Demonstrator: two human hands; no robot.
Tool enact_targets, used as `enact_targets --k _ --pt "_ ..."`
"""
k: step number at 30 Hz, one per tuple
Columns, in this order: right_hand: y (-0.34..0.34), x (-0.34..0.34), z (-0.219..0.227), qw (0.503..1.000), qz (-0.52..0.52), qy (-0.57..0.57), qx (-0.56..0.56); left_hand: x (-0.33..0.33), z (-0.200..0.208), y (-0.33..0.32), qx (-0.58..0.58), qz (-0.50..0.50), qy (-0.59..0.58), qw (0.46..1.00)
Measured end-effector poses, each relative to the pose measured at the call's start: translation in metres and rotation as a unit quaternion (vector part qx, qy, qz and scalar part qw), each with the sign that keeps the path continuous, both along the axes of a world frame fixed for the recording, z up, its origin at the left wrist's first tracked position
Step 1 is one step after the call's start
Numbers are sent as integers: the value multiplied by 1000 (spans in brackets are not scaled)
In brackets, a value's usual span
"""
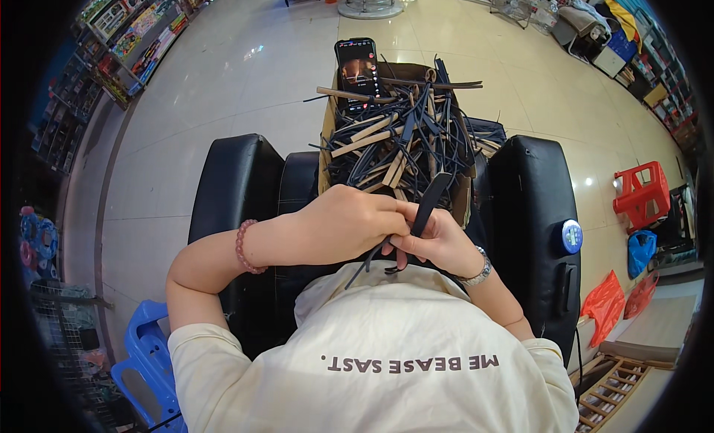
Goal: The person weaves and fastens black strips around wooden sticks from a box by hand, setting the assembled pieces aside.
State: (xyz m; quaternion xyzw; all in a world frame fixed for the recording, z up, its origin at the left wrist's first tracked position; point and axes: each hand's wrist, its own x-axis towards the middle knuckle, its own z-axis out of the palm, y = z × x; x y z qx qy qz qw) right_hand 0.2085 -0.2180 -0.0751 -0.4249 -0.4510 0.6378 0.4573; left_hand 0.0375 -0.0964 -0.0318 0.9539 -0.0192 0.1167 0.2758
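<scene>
Close in front of my chest, my two hands meet over one dark flat strap [431, 202]. My right hand [439, 239] pinches the strap between thumb and fingers, its broad end pointing up and away. Curled against it, my left hand [364, 219] has its fingertips together at the strap's lower part. Thin black cords [360, 272] hang below the fingers; exactly what the left fingertips grip is hidden. Just beyond the hands stands a cardboard box [325, 146] heaped with black and tan straps [401, 132] with thin cords.
A lit phone [358, 72] leans at the box's far left corner. Black padded armrests [236, 187] flank me, the right one [534, 210] carrying a round blue-white item [571, 236]. A blue plastic chair [145, 351] is at left, a red stool [642, 195] at right, and shelves [134, 31] far left.
</scene>
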Motion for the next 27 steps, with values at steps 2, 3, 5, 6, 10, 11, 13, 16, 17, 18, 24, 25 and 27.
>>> enact_targets --k 2,3,5,6,10,11,13,16,17,18,24,25,27 --pt "0 1 1 1000 -4 16 -4 0 1 2 -57 0 22 998" --pt "0 2 1 1000 0 13 -3 1 1 3 -90 -1 22 996" --pt "0 2 1 1000 5 7 -3 1 1 3 -142 3 33 989" --pt "-1 2 1 1000 1 2 -2 1 2 3 -162 9 45 986" --pt "-1 1 0 1000 -18 -14 19 -1 3 2 -217 38 93 971" --pt "-2 1 0 999 -21 -20 33 -1 3 1 -216 42 88 971" --pt "-2 3 0 999 -29 -33 26 -2 1 0 -215 51 78 972" --pt "-2 4 -1 997 -75 -12 25 0 -7 -7 -101 73 -53 991" --pt "-3 4 -2 995 -94 3 29 0 -10 -8 -49 95 -86 991" --pt "-3 6 -3 993 -116 14 29 1 -12 -10 2 116 -120 986" --pt "-3 17 -9 971 -229 43 58 -8 -24 -26 155 214 -115 957" --pt "-3 17 -11 969 -233 43 65 -8 -27 -30 153 221 -112 957" --pt "-3 15 -13 966 -239 64 71 -6 -36 -37 142 239 -110 954"
